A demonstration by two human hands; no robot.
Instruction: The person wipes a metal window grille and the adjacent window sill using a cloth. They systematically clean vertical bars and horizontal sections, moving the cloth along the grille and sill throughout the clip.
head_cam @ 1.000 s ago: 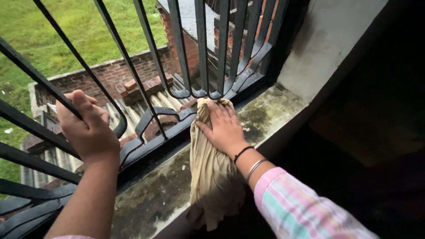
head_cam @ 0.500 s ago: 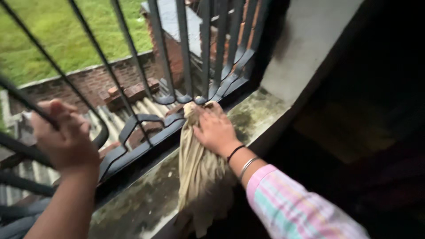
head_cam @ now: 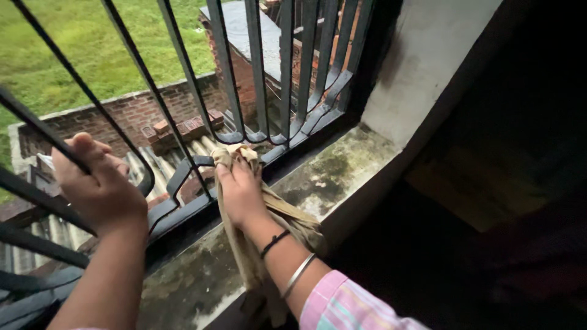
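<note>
My left hand [head_cam: 98, 186] grips a dark bar of the metal window grille [head_cam: 263, 79] at the left. My right hand [head_cam: 239, 189] presses a beige cloth [head_cam: 287, 217] against the grille's bottom rail, fingers laid flat over the bunched top of the cloth. The rest of the cloth trails across the stained concrete sill [head_cam: 342, 165] and hangs over its inner edge. A black band and a silver bangle sit on my right wrist, above a pink and green checked sleeve.
Beyond the bars lie a brick wall [head_cam: 134, 110], loose bricks, corrugated roofing and green grass [head_cam: 73, 43]. A white plastered wall [head_cam: 428, 55] flanks the window at the right. The room to the right is dark.
My right hand has slid the cloth leftward along the bottom rail, from near the grille's curved bars towards my left hand. The left hand keeps its grip on the bar.
</note>
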